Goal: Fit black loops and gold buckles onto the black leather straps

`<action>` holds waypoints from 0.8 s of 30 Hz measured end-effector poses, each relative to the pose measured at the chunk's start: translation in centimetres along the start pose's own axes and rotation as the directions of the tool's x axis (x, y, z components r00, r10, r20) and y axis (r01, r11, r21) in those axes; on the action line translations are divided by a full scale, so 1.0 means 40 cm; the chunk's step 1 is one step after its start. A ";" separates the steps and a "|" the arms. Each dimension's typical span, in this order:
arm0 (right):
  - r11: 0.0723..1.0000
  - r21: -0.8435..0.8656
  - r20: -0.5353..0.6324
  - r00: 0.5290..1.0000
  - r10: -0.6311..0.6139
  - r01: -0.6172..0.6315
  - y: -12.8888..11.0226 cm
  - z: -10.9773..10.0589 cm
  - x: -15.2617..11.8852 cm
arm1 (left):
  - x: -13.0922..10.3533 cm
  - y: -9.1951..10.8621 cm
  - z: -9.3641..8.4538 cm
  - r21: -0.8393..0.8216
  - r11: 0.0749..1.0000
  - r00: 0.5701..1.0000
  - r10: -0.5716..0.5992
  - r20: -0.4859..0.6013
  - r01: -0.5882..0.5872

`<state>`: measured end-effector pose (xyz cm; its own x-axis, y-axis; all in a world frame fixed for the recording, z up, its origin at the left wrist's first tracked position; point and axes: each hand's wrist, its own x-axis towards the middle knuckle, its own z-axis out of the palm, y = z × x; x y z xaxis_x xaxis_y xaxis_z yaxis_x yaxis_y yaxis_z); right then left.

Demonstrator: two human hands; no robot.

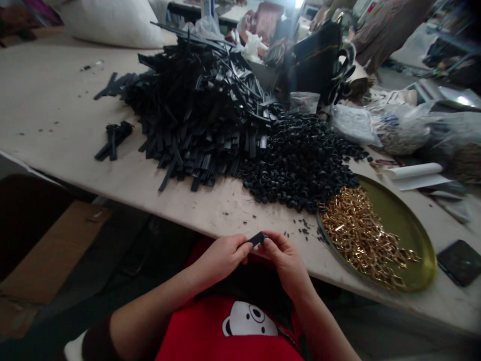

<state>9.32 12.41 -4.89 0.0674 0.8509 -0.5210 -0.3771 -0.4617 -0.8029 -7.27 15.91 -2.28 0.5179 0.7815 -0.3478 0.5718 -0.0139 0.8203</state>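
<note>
Over my lap, at the table's front edge, my left hand (pixel 230 252) pinches one end of a short black strap (pixel 257 239). My right hand (pixel 281 253) closes its thumb and fingers on the strap's other end. Whatever small part may sit under the right fingertips is too hidden to name. Beyond the hands lies a heap of small black loops (pixel 296 160). Left of it rises a large pile of flat black straps (pixel 199 110). On the right, gold-coloured metal buckles (pixel 356 235) are heaped on a round tray (pixel 417 235).
A dark phone (pixel 460 261) lies right of the tray. Clear plastic bags (pixel 402 128) crowd the right side behind a white paper roll (pixel 415 170). A black bag (pixel 315 60) stands at the back, and a white sack (pixel 112 22) at the far left. Several straps (pixel 113 139) lie apart on the table (pixel 56 115).
</note>
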 end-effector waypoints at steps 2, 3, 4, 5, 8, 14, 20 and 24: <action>1.000 -0.025 0.004 1.000 -0.012 0.012 0.010 -0.007 -0.014 | -0.004 0.012 0.007 0.067 0.998 1.000 0.021 0.018 -0.023; 0.999 -0.034 -0.001 1.000 -0.019 0.019 0.014 -0.012 -0.020 | -0.005 0.018 0.010 0.114 0.993 0.999 0.035 0.023 -0.038; 0.998 -0.052 -0.002 0.999 -0.032 0.032 0.018 -0.019 -0.026 | -0.005 0.023 0.012 0.162 0.985 0.998 0.054 0.032 -0.059; 0.995 -0.082 0.001 0.999 -0.054 0.054 0.020 -0.027 -0.031 | -0.006 0.028 0.013 0.206 0.975 0.996 0.076 0.047 -0.085; 0.976 -0.174 0.044 0.991 -0.125 0.131 0.018 -0.054 -0.046 | -0.006 0.047 0.014 0.274 0.950 0.985 0.121 0.121 -0.151; 0.941 -0.269 0.160 0.973 -0.165 0.203 -0.007 -0.077 -0.068 | 0.012 0.085 0.014 0.303 0.942 0.971 0.077 0.228 -0.146; 0.950 -0.228 0.108 0.975 -0.195 0.215 -0.011 -0.074 -0.046 | 0.032 0.085 0.046 0.078 0.996 0.962 0.025 0.272 -0.048; 0.963 -0.143 0.017 0.973 -0.229 0.229 0.013 -0.077 -0.023 | 0.050 0.071 0.065 -0.077 0.993 0.958 -0.060 0.280 0.085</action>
<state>11.90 10.62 -5.72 0.1367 0.9380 -0.3184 -0.2155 -0.2855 -0.9338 -2.98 15.81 -1.83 0.6402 0.5748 -0.5096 0.5627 0.1008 0.8205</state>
